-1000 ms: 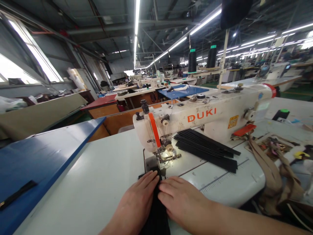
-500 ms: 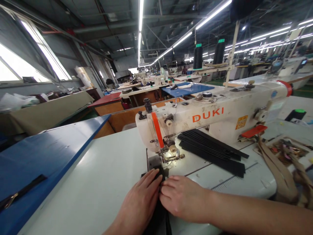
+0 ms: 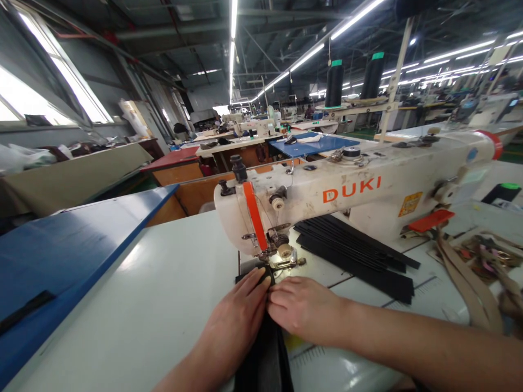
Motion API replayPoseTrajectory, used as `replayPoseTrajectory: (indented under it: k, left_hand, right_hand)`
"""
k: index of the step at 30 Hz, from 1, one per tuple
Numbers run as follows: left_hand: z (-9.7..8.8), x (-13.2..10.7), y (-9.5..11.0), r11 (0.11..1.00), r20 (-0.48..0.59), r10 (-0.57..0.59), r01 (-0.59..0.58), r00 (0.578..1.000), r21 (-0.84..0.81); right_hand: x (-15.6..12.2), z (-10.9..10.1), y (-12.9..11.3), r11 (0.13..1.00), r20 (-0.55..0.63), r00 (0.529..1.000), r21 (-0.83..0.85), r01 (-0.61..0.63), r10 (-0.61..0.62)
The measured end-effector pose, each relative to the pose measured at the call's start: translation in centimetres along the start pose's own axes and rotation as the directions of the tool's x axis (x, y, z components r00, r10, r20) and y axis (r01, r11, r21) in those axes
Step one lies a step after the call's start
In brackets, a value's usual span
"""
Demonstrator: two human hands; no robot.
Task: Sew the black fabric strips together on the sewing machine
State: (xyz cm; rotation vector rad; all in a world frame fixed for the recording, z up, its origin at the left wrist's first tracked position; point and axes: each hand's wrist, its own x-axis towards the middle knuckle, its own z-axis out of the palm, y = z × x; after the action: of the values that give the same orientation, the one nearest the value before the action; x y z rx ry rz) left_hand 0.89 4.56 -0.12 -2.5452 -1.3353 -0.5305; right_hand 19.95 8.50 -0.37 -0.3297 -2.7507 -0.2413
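Note:
A long black strip of material [image 3: 261, 359] runs from the near edge of the table up to the needle area of a white sewing machine [image 3: 294, 185]. My left hand [image 3: 235, 310] lies over its left side, fingers stretched forward and pressed together on the strip just before the presser foot. Against its right edge, my right hand [image 3: 300, 305] is closed in a pinch, with curled fingers close to the left fingertips. Both hands cover part of the strip, and the right fingertips are partly hidden. The machine's lamp lights the metal guide [image 3: 288, 260] beside the foot.
Several black strips [image 3: 355, 256] lie fanned under the machine arm. A box of small metal parts [image 3: 482, 253] and beige straps [image 3: 466, 277] sit at the right. A blue table [image 3: 93, 239] adjoins at the left, bearing a dark strap [image 3: 26, 310]. Thread cones [image 3: 334, 84] stand behind.
Both hands have moved slightly forward toward the needle with the black strip. More of the strip shows below them. The camera view has shifted a little.

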Motion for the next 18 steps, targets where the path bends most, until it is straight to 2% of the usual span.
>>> replayPoseTrajectory:
  k: [9, 18]
  left_hand:
    - [-0.22, 0.42, -0.09, 0.998, 0.015, -0.017, 0.017, 1.000, -0.054]
    - [-0.08, 0.60, -0.01, 1.000, 0.002, 0.002, -0.002, 1.000, -0.003]
  right_hand:
    - [0.12, -0.12, 0.36, 1.000, 0.021, 1.000, 0.018, -0.010, 0.009]
    - [0.07, -0.05, 0.26, 0.998, 0.040, 0.998, 0.049, -0.043, 0.041]
